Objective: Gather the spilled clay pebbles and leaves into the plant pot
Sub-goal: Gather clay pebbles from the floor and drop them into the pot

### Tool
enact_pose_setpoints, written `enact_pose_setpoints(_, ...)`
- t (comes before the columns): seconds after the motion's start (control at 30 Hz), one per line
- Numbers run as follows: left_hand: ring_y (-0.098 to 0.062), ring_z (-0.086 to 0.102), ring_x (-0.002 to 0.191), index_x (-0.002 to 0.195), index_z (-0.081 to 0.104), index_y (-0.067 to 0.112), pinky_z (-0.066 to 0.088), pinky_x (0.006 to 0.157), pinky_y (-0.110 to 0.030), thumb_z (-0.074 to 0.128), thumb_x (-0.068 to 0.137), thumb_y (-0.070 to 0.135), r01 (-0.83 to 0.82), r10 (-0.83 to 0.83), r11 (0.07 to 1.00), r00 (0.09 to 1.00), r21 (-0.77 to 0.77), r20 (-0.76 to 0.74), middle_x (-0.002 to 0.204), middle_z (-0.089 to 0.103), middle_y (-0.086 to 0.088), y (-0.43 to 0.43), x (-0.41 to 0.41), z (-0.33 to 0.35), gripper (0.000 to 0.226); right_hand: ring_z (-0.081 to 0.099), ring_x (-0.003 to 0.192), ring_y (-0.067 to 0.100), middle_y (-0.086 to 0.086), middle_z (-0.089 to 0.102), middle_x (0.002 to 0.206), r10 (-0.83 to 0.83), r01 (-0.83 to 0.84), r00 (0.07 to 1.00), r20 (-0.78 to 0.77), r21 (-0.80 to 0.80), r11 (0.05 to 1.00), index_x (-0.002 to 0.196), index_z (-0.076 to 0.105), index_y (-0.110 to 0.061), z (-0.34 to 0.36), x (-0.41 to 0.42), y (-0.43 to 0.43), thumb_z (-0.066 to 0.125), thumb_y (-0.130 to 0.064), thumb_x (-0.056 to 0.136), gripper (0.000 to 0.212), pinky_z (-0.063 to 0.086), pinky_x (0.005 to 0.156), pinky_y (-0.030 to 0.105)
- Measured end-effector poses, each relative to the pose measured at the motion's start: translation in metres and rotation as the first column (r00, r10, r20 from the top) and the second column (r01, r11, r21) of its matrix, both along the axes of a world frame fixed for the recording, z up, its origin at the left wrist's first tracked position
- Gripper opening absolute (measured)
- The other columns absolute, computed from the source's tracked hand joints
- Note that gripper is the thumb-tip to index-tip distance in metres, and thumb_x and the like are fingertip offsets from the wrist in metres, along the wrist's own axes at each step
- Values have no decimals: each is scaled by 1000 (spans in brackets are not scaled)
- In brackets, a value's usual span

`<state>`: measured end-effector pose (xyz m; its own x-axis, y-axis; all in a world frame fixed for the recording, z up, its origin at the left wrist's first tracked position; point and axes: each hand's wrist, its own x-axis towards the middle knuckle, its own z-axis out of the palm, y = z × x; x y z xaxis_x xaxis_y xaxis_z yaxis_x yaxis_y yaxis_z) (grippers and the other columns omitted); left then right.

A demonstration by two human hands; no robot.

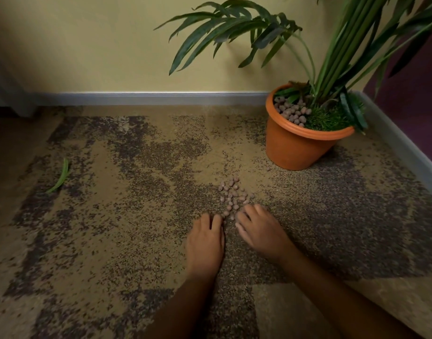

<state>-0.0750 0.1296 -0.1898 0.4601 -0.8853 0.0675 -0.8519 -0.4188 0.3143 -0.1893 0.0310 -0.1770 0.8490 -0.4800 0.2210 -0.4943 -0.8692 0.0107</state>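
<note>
A loose pile of brown clay pebbles (233, 195) lies on the speckled carpet in front of the orange plant pot (298, 145). The pot stands in the corner at the right and holds more pebbles (291, 111), moss and a tall green plant. My left hand (206, 237) rests palm down on the carpet at the near edge of the pile, fingers curled toward it. My right hand (257, 226) lies beside it, fingers spread and touching the nearest pebbles. Neither hand visibly holds anything. One fallen green leaf (61, 177) lies far to the left. A single pebble (268, 169) sits by the pot's base.
A yellow wall with a grey skirting board (149, 98) runs along the back. A second skirting board (405, 148) runs down the right side. Long plant fronds (224, 28) hang over the floor above the pot. A pale furniture leg (12, 99) stands at the far left.
</note>
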Motion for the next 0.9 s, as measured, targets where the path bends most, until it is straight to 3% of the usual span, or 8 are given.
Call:
enact_pose_setpoints(0.23,-17,56,103,129,36,15,53,81,-28,34,99,14,17,-20,996,999,82,38,122,47,-6,-3,-4,1,29,62,57,20,5,63,72,-41,42,994,-99,10,999,73,63,-13,6,-3,-1,77,-30,73,22,46,34,20)
enact_pose_setpoints(0.4,-16,54,106,130,32,15,51,82,-26,32,100,12,31,-34,994,999,109,25,126,44,-6,-4,0,5,31,53,101,30,13,48,117,-108,156,973,-203,236,959,113,47,-6,3,1,-6,31,-29,102,30,49,71,39)
enact_pose_setpoints(0.6,-17,55,104,126,37,16,50,87,-30,34,99,12,-75,83,996,972,43,-219,124,51,-6,-6,3,13,27,58,91,25,12,55,108,-355,311,935,7,463,830,104,57,0,9,-11,-11,41,-26,99,31,43,72,30)
enact_pose_setpoints(0.73,-19,55,83,103,45,15,45,72,-33,28,100,15,-198,117,972,874,-127,-472,100,59,-7,-14,1,27,17,52,68,19,7,53,78,-635,338,758,148,745,576,83,62,-1,24,-19,-19,48,-18,96,26,37,55,22)
enact_pose_setpoints(0.8,-26,56,85,103,50,7,42,72,-33,28,100,11,-303,140,935,794,-185,-591,95,60,-8,-24,-1,35,22,47,49,12,3,50,67,-837,151,534,120,960,234,73,56,-9,33,-23,-27,47,-20,97,28,33,38,15)
enact_pose_setpoints(0.83,-27,57,88,105,52,4,44,75,-33,28,100,8,-403,179,899,696,-172,-696,94,59,-8,-31,-2,40,25,43,45,8,2,48,65,-915,-32,399,57,998,48,73,54,-10,39,-25,-33,45,-19,98,28,30,32,11)
enact_pose_setpoints(0.87,-27,59,87,105,54,3,47,76,-33,29,100,7,-516,206,849,521,-113,-828,93,59,-10,-39,-3,45,26,41,47,7,3,47,67,-961,-230,275,-27,969,-93,76,53,-9,46,-28,-39,43,-16,98,25,28,29,10)
enact_pose_setpoints(0.9,-24,62,77,102,55,5,51,69,-31,30,99,6,-604,204,797,278,-6,-939,88,58,-11,-47,-4,51,25,39,52,8,5,46,70,-978,-410,175,-116,895,-179,81,52,-6,54,-32,-45,41,-13,99,22,30,27,10)
